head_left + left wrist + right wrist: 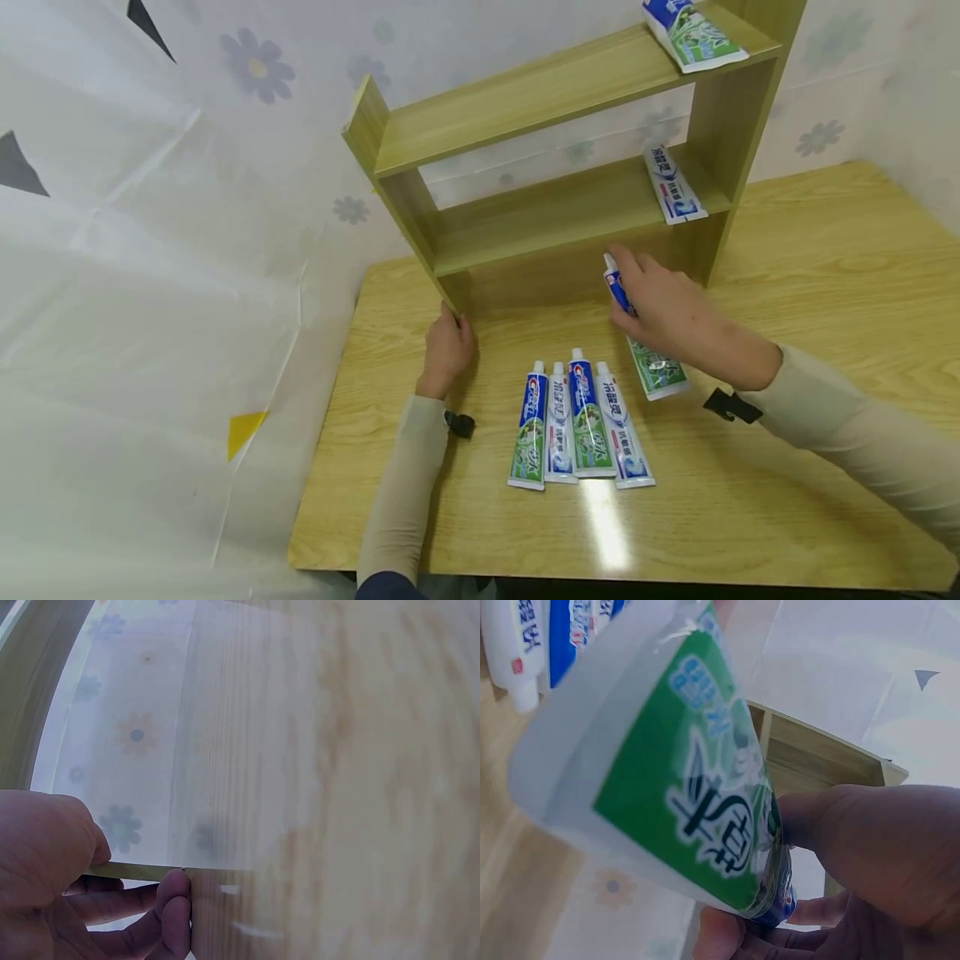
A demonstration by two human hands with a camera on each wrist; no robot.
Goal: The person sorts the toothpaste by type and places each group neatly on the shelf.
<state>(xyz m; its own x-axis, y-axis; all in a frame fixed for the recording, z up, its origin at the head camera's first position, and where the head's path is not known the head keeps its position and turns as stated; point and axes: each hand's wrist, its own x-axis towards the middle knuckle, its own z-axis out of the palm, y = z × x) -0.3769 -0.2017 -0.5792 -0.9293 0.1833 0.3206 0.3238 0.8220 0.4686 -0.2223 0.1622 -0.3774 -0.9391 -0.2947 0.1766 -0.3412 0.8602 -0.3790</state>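
My right hand (667, 308) grips a blue and green toothpaste tube (658, 369) near its cap end, above the table in front of the shelf. In the right wrist view the tube's wide green and white end (682, 772) points away from the fingers. At the lower left corner of the wooden shelf (517, 237), my left hand (447, 350) pinches the side panel's edge, thumb on one side and fingers on the other. Between the hands lies a row of several tubes: Crest tubes (529, 429) (587, 417) alternate with white ones (559, 429) (622, 429), caps toward the shelf.
A blue and green tube (697, 37) lies on the upper shelf board at the right, its end jutting over the edge. Below it, a white tube (675, 187) rests on the middle board. The wooden table (825, 275) extends right, against a flower-patterned wall covering (225, 167).
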